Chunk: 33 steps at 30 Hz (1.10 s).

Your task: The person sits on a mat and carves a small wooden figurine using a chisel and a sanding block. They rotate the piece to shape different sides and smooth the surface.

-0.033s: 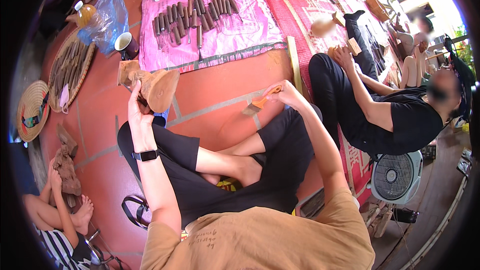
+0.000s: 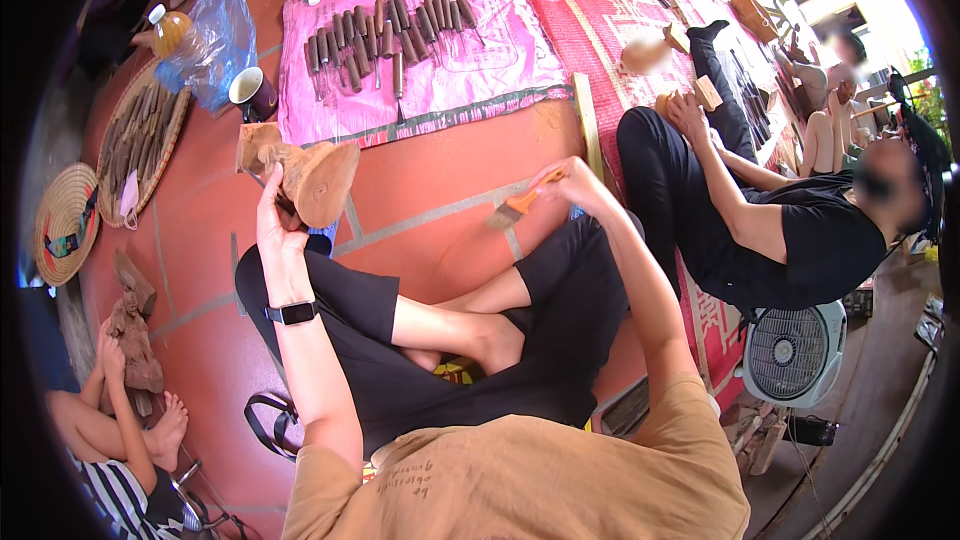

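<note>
My left hand [image 2: 280, 205] is closed around a carved wooden figure [image 2: 328, 185], held tilted on its side above my left knee. The figure's broad, flat round base faces toward the right. Between the fingers of my right hand [image 2: 574, 186] is the handle of a flat paintbrush [image 2: 514, 208] with an orange-brown handle and pale bristles. The bristles point down and left over the tiled floor, apart from the figure. Behind the figure is a square wooden block [image 2: 256, 140], partly covered by it; whether the two are joined I cannot tell.
Ahead, many dark-handled carving tools [image 2: 385, 35] lie on a pink sheet [image 2: 480, 80]. A dark mug [image 2: 253, 92] and woven tray [image 2: 168, 155] are at the left. One co-worker [image 2: 770, 210] sits close on the right, near a fan [image 2: 795, 355]; another holds a carving [image 2: 135, 345] at left.
</note>
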Each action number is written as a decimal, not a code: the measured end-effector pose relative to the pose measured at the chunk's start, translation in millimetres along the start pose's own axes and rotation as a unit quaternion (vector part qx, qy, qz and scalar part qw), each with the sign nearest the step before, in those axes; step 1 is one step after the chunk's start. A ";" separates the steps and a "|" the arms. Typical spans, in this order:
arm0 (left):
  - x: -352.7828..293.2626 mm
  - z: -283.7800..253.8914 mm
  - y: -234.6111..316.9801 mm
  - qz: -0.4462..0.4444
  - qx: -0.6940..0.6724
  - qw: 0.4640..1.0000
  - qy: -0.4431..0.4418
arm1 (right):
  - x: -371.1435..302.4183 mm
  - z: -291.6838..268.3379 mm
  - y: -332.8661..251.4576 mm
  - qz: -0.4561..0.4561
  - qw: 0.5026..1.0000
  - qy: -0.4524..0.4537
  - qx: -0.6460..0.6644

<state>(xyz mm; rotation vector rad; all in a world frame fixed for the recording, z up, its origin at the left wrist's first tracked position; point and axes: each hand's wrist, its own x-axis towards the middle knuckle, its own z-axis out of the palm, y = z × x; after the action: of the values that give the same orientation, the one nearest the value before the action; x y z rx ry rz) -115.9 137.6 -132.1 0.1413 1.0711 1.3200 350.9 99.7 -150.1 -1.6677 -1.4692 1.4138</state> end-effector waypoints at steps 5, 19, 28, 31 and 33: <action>5.7 7.8 -17.8 -0.023 0.040 0.997 -0.058 | 52.3 -99.8 38.1 -0.027 0.960 0.279 -0.019; -30.5 73.2 -126.7 -0.095 0.306 0.940 -0.120 | 59.2 -153.4 41.7 -0.035 0.992 0.114 -0.030; -34.7 73.8 -143.9 -0.113 0.368 0.912 -0.143 | 56.8 -155.9 -4.6 -0.011 0.992 0.023 -0.126; -26.7 71.4 -152.9 -0.108 0.415 0.892 -0.144 | 79.7 -160.8 2.9 -0.058 0.971 0.073 -0.218; -29.9 71.5 -154.5 -0.109 0.422 0.889 -0.143 | 91.8 -162.5 -1.0 -0.089 0.955 0.099 -0.265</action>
<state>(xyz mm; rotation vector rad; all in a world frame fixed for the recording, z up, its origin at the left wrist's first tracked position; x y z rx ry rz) 46.9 98.1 -174.6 0.8160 1.2942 0.5328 486.8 225.9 -128.6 -1.8538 -1.9328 0.7647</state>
